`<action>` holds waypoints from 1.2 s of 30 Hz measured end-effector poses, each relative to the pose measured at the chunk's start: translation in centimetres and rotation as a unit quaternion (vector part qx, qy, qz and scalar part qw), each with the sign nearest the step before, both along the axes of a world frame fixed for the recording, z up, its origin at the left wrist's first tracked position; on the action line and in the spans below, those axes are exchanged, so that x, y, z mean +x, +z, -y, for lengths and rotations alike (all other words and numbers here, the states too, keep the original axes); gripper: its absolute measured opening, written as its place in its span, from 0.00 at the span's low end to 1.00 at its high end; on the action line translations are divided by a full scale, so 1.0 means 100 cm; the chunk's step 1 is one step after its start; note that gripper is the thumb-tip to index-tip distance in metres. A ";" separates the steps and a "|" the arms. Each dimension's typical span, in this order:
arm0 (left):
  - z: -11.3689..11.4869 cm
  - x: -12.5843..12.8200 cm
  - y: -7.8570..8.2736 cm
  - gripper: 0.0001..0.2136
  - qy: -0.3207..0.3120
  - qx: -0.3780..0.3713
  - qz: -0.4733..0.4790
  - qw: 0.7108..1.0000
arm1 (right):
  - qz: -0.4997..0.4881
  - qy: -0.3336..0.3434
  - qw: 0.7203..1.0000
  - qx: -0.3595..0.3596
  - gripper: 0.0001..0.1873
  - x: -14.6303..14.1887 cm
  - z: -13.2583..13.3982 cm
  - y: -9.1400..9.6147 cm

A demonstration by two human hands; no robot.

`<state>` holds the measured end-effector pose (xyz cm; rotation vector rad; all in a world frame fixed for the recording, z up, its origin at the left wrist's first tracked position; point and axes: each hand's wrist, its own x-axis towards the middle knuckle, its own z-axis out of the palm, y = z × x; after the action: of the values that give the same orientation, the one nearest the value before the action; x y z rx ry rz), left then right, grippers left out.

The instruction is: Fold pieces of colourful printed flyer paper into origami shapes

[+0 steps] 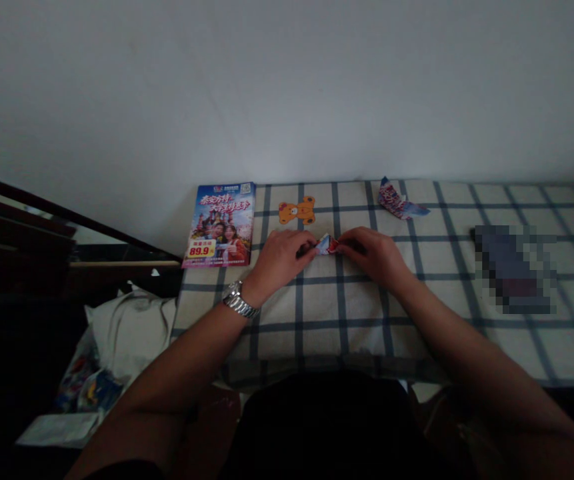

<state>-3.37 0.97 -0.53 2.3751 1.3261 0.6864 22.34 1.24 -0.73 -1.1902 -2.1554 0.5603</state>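
A small folded piece of printed paper [327,245], red, white and blue, lies between my two hands on the checked tablecloth [317,307]. My left hand [279,257], with a metal watch on its wrist, pinches the paper's left end. My right hand [374,252] pinches its right end, fingers curled. Both hands rest on the cloth near the table's middle.
A colourful flyer [220,225] lies at the table's far left corner. An orange bear-shaped cutout [297,211] sits beyond my left hand. Another folded printed paper [397,200] lies by the wall. A blurred dark object [513,268] is at right. Bags and papers [111,347] lie left of the table.
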 end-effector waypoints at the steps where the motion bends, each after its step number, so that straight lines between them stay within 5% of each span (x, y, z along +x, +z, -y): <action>1: 0.000 0.001 0.000 0.05 0.004 -0.003 0.004 1.000 | 0.001 -0.004 1.000 0.004 0.03 -0.001 0.000 0.000; 36: -0.002 0.010 -0.010 0.12 0.024 0.042 -0.010 0.999 | 0.011 -0.020 1.000 0.015 0.09 -0.010 -0.002 -0.007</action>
<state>-2.39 1.15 -1.56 2.4283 1.3923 0.7469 21.30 1.41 -1.47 -1.2243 -2.1463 0.4980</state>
